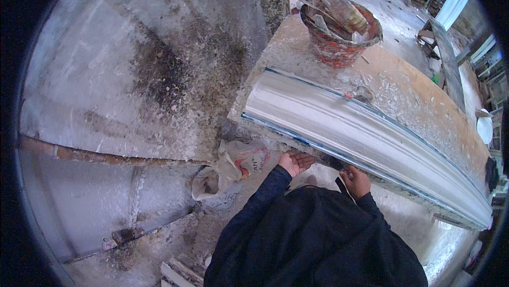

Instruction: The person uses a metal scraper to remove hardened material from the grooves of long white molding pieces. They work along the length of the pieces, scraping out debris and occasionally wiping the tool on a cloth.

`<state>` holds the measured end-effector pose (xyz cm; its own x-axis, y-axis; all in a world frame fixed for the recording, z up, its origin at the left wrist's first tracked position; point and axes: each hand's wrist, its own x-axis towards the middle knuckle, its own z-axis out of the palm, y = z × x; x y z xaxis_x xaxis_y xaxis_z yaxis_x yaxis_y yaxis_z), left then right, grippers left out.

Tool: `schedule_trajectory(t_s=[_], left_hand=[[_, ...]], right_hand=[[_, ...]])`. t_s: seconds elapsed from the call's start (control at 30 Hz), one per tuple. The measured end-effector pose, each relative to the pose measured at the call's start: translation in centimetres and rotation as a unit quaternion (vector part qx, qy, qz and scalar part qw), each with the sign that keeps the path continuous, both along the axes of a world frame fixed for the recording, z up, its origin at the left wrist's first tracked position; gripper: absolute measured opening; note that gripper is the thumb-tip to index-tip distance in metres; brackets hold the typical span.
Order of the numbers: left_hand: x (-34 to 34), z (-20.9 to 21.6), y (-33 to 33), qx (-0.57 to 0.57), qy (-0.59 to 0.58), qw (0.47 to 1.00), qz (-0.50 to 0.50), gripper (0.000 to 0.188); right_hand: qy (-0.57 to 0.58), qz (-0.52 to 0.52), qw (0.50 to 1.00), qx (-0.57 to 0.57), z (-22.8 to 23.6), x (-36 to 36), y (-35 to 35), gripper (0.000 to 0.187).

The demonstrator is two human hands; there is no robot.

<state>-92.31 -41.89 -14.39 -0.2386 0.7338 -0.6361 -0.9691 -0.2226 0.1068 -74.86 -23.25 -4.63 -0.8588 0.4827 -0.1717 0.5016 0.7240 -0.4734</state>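
My left hand (297,163) is held out near the close edge of the worktable, palm turned up, fingers stretched and nothing in them. My right hand (356,182) is closed beside it, its fingers bent around something narrow that I cannot make out. A thin dark strip with a pale edge (344,189) shows below those fingers. Between the hands is a dark patch or object (333,162), too unclear to name. Just beyond both hands lies a long white ribbed moulding or mould (339,115) with blue-green edges.
A plaster-crusted red bucket (339,48) holding a clear plastic bottle (339,3) stands on the worktable (408,72). White debris lies behind the moulding. Open sacks (212,186) are on the floor at left, beside a stained wall panel (132,64). A bench (448,62) stands far right.
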Motion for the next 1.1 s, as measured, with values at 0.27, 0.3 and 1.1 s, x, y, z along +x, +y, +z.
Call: schedule_trajectory(t_s=[0.27,0.3,1.1], left_hand=[[-0.8,-0.3,0.2,-0.029,-0.036,0.999,-0.002,0.053],[-0.9,-0.4,0.1,-0.033,-0.042,0.999,-0.004,0.053],[-1.8,-0.8,-0.1,-0.015,-0.009,0.999,-0.029,0.049]], right_hand=[[-0.01,0.039,0.997,0.069,-1.0,-1.0,-1.1,0.032],[0.006,0.032,0.998,0.06,-0.8,-0.8,-1.4,0.032],[0.067,0.028,0.997,0.028,-3.1,-3.5,-3.5,0.032]])
